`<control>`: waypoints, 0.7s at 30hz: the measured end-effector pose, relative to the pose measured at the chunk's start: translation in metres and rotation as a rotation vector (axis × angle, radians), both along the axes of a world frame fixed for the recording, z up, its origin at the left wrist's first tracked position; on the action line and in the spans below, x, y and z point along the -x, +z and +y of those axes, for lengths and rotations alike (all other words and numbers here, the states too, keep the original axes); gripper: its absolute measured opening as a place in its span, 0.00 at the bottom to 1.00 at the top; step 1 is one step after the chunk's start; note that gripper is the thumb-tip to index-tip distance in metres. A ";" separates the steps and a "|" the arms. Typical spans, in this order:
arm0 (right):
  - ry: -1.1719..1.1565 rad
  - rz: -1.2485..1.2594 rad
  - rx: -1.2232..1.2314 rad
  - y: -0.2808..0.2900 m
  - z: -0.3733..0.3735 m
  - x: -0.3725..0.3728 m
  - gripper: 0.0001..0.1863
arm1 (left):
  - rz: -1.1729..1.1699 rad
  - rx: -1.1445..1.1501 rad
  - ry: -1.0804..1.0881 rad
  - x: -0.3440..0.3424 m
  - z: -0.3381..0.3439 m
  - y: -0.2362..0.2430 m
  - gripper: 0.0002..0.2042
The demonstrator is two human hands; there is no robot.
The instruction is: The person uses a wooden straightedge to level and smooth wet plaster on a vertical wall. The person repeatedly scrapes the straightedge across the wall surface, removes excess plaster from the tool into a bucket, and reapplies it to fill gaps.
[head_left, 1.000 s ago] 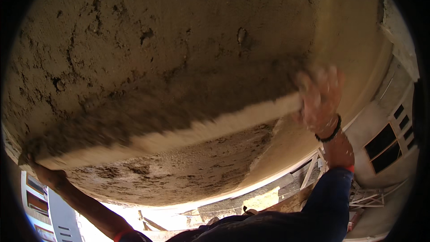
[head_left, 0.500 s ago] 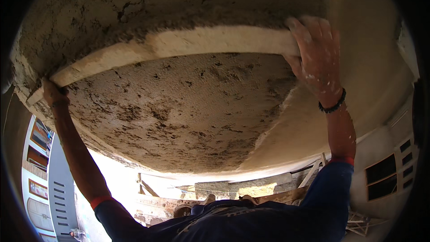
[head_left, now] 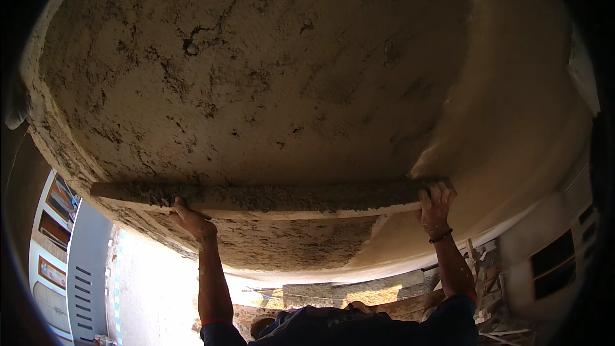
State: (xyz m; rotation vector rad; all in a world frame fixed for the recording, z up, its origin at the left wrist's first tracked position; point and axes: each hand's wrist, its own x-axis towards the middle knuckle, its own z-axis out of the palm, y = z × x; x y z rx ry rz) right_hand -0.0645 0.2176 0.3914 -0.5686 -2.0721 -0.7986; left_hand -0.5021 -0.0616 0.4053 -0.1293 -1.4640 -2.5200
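A long straight wooden board (head_left: pixel 307 214) spans the lower part of the plastered wall (head_left: pixel 307 90), its upper face loaded with dark wet mortar (head_left: pixel 282 196). My left hand (head_left: pixel 192 219) grips the board left of its middle, fingers wrapped over the lower edge. Close to the right end, my right hand (head_left: pixel 437 206) is closed round the board, fingers over its top. Rough, pitted mortar covers most of the wall, and a smoother, paler strip (head_left: pixel 506 102) runs down the right side. The board's far face, against the wall, is hidden.
Below the wall on the left lies a bright ground strip (head_left: pixel 150 282) beside a grey wall with slots (head_left: pixel 88 282). A building with framed windows (head_left: pixel 52 230) stands far left. At the lower right are a dark window (head_left: pixel 553 264) and pieces of timber (head_left: pixel 493 282).
Both hands have brought the board down the picture, and mortar now lies along its upper face. My left hand holds it farther from its left end than before.
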 end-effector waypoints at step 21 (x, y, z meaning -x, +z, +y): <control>-0.107 0.158 -0.465 0.375 -0.024 0.072 0.28 | 0.582 0.021 0.202 0.170 -0.048 0.371 0.21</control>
